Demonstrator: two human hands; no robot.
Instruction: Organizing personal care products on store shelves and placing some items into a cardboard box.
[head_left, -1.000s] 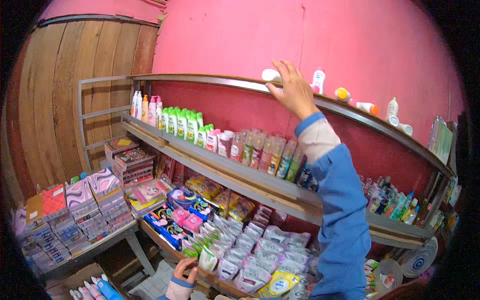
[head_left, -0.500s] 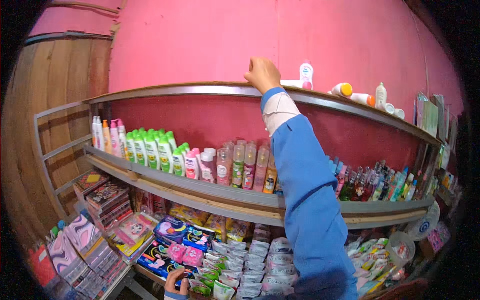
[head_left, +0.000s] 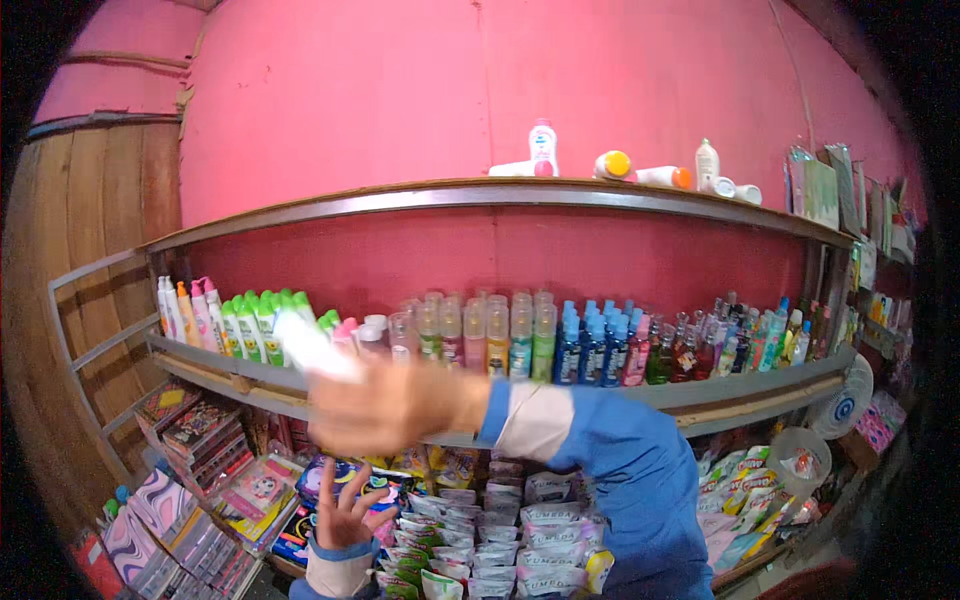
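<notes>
Right hand [head_left: 365,410] motion-blurred, fingers not separable; white bottle [head_left: 308,343] in it smeared, label unreadable, one end hidden in the grip. Together they block part of the lower shelf [head_left: 760,390] front edge, toward its left end, plus some green-capped bottles [head_left: 248,328]. Right sleeve [head_left: 645,490] cut off at bottom, hiding some silver packets [head_left: 550,540]. Labels at shelf's right end too small.

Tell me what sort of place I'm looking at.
Likely a small shop: rows of matching green-capped bottles and blue-capped bottles line a shelf, with similar silvery packets laid out below.
</notes>
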